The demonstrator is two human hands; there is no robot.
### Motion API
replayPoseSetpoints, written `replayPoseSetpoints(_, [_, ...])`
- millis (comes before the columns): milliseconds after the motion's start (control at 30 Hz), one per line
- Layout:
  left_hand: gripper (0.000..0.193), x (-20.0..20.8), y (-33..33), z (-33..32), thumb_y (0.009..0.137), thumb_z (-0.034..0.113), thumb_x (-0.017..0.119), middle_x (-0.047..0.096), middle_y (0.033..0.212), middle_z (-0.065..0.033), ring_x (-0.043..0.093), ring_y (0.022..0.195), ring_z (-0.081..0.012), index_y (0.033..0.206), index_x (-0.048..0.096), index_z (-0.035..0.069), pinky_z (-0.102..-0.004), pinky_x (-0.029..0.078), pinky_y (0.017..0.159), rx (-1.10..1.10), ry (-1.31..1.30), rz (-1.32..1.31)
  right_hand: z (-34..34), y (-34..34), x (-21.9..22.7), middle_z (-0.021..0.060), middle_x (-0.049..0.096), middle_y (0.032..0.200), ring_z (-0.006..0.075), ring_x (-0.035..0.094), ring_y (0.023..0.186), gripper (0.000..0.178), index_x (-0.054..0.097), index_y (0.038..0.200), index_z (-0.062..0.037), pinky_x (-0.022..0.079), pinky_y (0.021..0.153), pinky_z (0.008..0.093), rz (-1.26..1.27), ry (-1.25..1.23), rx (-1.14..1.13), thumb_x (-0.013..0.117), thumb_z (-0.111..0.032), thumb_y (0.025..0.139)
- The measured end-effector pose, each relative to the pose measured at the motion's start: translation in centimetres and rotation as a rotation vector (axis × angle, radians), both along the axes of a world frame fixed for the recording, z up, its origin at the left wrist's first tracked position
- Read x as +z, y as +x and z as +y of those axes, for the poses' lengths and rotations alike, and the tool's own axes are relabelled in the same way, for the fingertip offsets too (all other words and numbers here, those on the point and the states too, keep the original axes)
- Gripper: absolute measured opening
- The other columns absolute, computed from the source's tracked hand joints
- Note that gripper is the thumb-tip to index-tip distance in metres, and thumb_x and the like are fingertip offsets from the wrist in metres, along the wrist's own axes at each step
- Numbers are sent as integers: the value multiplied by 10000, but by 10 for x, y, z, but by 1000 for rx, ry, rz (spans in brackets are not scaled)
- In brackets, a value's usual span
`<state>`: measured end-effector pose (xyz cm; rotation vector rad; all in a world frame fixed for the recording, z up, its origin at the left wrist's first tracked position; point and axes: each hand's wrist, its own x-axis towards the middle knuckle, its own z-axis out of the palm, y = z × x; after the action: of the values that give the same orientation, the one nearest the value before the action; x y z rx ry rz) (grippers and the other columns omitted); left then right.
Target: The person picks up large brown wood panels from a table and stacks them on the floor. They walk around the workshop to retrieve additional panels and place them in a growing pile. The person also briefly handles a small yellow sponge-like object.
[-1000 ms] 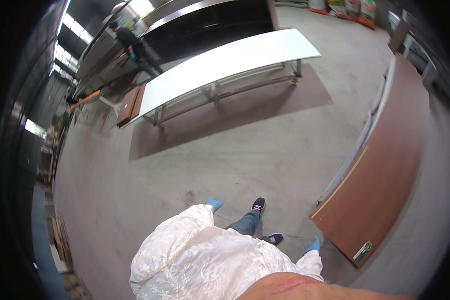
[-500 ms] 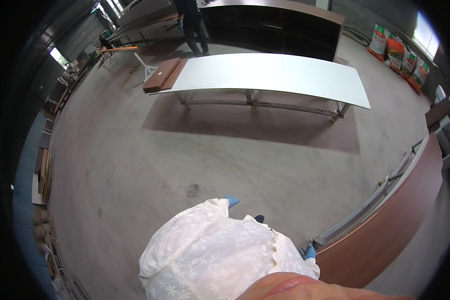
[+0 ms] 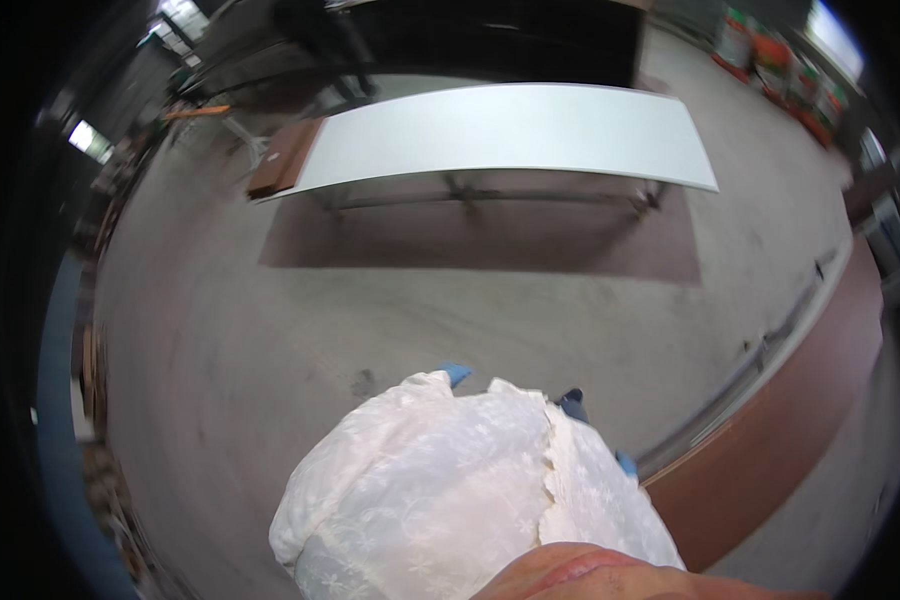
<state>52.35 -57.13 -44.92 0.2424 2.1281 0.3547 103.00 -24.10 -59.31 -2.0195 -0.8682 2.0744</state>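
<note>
The right hand [image 3: 625, 463], gloved in blue, is seen just beside the near end of a long brown panel [image 3: 770, 440]; whether the panel is touched cannot be told. Most of that hand is hidden behind a white embroidered garment [image 3: 440, 480], so how its fingers are set cannot be made out. The brown panel is placed along the right side, slanting away from the body, with a grey metal frame [image 3: 770, 345] seen along its inner edge. The left hand [image 3: 456, 375], also gloved in blue, is held out low over the grey floor [image 3: 220, 330], well apart from the panel; its fingers are blurred, and whether they are spread or pressed together cannot be told. Farther ahead, a long white panel [image 3: 510, 130] is supported on a metal stand, with brown boards [image 3: 288, 157] stacked at its left end.
</note>
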Motion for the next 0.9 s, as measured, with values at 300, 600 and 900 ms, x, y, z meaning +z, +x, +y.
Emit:
replayPoseSetpoints(300, [549, 60, -4, 198, 816, 388, 720, 668, 1114, -120, 666, 883, -283, 1202, 619, 11, -401, 559, 681, 440, 133, -132, 216, -111, 165, 58, 652, 794, 176, 622, 603, 266, 621, 997, -103, 456, 489, 332, -231, 119, 170, 648, -337, 873])
replayPoseSetpoints(600, [550, 15, -120, 405, 846, 421, 673, 654, 1126, -157, 670, 858, -321, 1242, 593, 48, -432, 548, 634, 353, 23, -122, 439, -256, 195, 22, 648, 796, 152, 628, 658, 278, 641, 986, -111, 445, 498, 293, -90, 188, 133, 668, -345, 839])
replayPoseSetpoints(900, [654, 66, -235, 688, 792, 431, 670, 610, 1243, -245, 581, 1172, -369, 1232, 592, -47, -409, 465, 967, 178, 172, -76, 605, -257, 176, 24, 620, 745, 161, 593, 554, 208, 623, 959, -119, 436, 432, 332, -94, 172, 131, 641, -303, 864])
